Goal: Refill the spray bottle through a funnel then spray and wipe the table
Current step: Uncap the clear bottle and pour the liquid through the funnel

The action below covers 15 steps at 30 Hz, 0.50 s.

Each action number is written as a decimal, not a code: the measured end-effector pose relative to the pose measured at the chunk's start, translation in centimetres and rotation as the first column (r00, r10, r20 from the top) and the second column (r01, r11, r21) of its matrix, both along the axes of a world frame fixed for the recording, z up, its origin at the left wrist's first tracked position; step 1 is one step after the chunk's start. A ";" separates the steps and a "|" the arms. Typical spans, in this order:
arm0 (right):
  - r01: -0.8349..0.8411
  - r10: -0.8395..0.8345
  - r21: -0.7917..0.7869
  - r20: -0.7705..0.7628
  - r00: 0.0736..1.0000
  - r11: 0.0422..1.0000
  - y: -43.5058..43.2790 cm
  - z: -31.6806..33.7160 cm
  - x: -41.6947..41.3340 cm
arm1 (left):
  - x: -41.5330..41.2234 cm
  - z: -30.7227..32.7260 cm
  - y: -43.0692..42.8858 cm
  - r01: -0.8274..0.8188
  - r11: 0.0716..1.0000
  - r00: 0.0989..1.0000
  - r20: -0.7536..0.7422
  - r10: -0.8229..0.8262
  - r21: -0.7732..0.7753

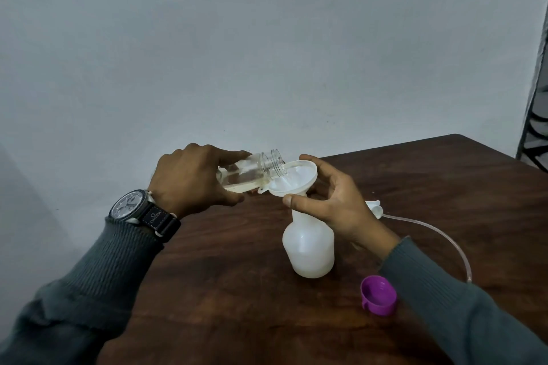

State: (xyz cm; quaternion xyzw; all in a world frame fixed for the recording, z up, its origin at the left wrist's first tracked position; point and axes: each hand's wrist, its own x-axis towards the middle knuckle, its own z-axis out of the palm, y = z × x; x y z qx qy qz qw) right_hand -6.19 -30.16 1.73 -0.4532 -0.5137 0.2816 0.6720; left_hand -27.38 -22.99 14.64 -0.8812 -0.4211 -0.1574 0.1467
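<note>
Nearest me, a purple cap (378,295) lies on the table (222,290), beside the upright white spray bottle (308,249). The funnel (296,176) sits in its neck, my right hand (335,201) pinching the rim. My left hand (192,178) is wrapped round a clear bottle (252,172) tipped mouth-first over the funnel.

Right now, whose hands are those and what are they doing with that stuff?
No machine here: these are a person's hands, filmed by a camera worn on the head, looking down. The left hand grips a tilted clear jar, its mouth over a white funnel. The right hand holds the funnel's rim; the funnel sits in a white spray bottle standing on the brown table. A purple cap lies nearby, and a white part with a thin tube, probably the sprayer top, lies behind the right hand.
</note>
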 end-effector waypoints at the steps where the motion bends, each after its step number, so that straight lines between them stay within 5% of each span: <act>1: 0.000 0.000 0.000 -0.003 1.000 1.000 0.0 0.0 0.0 | 0.0 0.0 0.0 -0.003 1.000 1.000 0.003 0.003 0.000; 15: -0.018 0.019 0.013 -0.013 1.000 1.000 0.0 -0.1 0.0 | 0.0 -0.1 0.2 0.014 1.000 1.000 -0.013 -0.013 0.019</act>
